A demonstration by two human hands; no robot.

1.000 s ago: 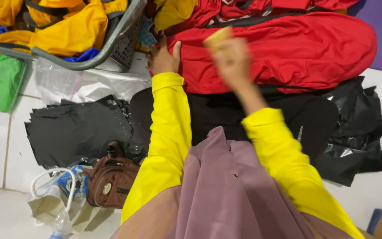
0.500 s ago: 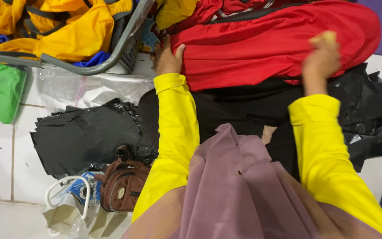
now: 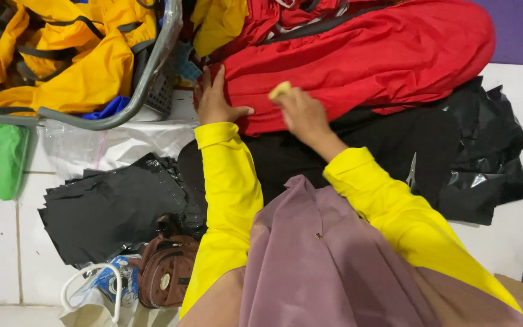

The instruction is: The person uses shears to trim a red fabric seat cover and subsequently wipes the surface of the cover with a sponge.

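A person in yellow sleeves works over a red garment (image 3: 364, 57) spread on black cloth on a tiled floor. The left hand (image 3: 216, 100) lies flat and open on the garment's left edge, fingers spread, pinning it down. The right hand (image 3: 301, 112), just right of it on the red fabric, is closed around a small pale yellow piece (image 3: 279, 89), which pokes out above the fingers; what it is cannot be told. The work looks like rubbing or marking the garment's near edge, and the next stroke calls for the fabric held taut. Left of the garment stands a grey basket (image 3: 152, 72) of yellow clothing, with black plastic bags (image 3: 110, 212) and a brown pouch (image 3: 164, 275) nearer the person.
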